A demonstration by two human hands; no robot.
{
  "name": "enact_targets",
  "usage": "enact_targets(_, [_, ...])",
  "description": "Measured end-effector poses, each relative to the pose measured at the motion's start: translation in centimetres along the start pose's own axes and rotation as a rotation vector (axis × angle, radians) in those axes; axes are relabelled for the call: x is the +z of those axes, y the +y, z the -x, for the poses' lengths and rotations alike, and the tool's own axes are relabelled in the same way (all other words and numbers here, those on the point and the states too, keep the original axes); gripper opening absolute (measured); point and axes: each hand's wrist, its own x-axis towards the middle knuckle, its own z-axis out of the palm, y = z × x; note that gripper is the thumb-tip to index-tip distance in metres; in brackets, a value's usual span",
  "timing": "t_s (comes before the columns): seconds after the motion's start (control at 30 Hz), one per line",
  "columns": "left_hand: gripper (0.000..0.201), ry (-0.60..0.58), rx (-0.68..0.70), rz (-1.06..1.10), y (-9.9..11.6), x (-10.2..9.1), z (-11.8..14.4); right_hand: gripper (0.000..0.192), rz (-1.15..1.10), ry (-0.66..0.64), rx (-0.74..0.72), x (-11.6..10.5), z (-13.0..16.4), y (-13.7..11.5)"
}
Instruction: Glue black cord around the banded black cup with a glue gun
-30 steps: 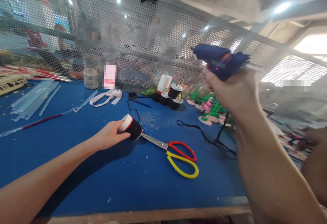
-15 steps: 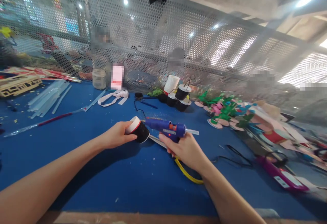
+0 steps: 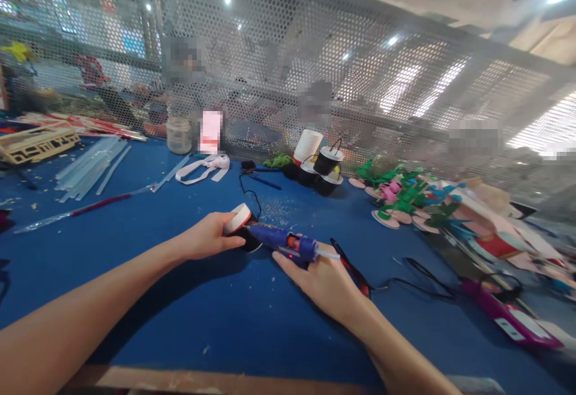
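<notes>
Two hands down on the blue table [image 3: 135, 299] now, against one hand raised high near the mesh a second ago. Glue gun [image 3: 281, 240] lowered since then from head height to just above the table top, lying nearly level near the table's middle, nozzle at the black cup [image 3: 245, 230]; red light lit on its body. Right hand [image 3: 321, 278] wrapped around the gun's grip from behind and below, fingers closed on it. Scissors now mostly hidden beneath that hand, only a red handle [image 3: 355, 272] showing at its far side, where earlier both red and yellow loops lay bare. Black cord [image 3: 423, 272] trailing away toward the right edge.

Left hand [image 3: 211, 236] much as before, clasped on the cup tipped on its side, white end [image 3: 237, 218] turned up and left, thumb under, fingers over. Cup just left of the gun's tip, touching or nearly so; cannot tell which.

Toward the far edge by the mesh: cluster of small black cups [image 3: 321, 173] with wire handles, contents not visible, one white cup [image 3: 307, 144] behind them; glass jar [image 3: 179, 134], contents unclear. Clear glue sticks [image 3: 90, 164] spread at the far left corner. Green and pink foam pieces [image 3: 396, 197] at the right.
</notes>
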Motion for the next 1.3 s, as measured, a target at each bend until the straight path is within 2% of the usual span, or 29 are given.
enact_targets(0.37, [0.023, -0.027, 0.011, 0.011, 0.0, 0.0, 0.1, 0.013, 0.042, 0.013, -0.013, -0.2, 0.0, -0.3])
enact_targets(0.53, [0.025, -0.062, 0.001, 0.029, -0.1, -0.2, 0.1, 0.019, 0.063, 0.049, 0.072, -0.2, -0.1, -0.1])
enact_targets(0.73, [0.033, -0.081, 0.107, -0.094, -0.1, -0.7, 0.1, 0.016, 0.020, 0.004, 0.066, -0.2, 0.0, -0.2])
enact_targets(0.87, [0.032, -0.070, 0.102, -0.165, 0.2, -0.8, 0.3, 0.019, 0.010, 0.038, 0.109, -0.3, 0.0, -0.3])
enact_targets(1.0, [0.025, -0.039, 0.121, -0.242, 0.4, -0.8, 0.3, 0.018, -0.003, -0.001, 0.085, -0.2, 0.0, -0.4])
enact_targets(1.17, [0.027, -0.067, 0.123, -0.222, 0.5, -1.0, 0.4, 0.019, -0.024, 0.010, 0.169, -0.3, 0.1, -0.5])
enact_targets(1.3, [0.030, -0.075, 0.129, -0.244, 0.6, -1.2, 0.4, 0.019, -0.055, -0.039, 0.166, -0.4, 0.1, -0.3])
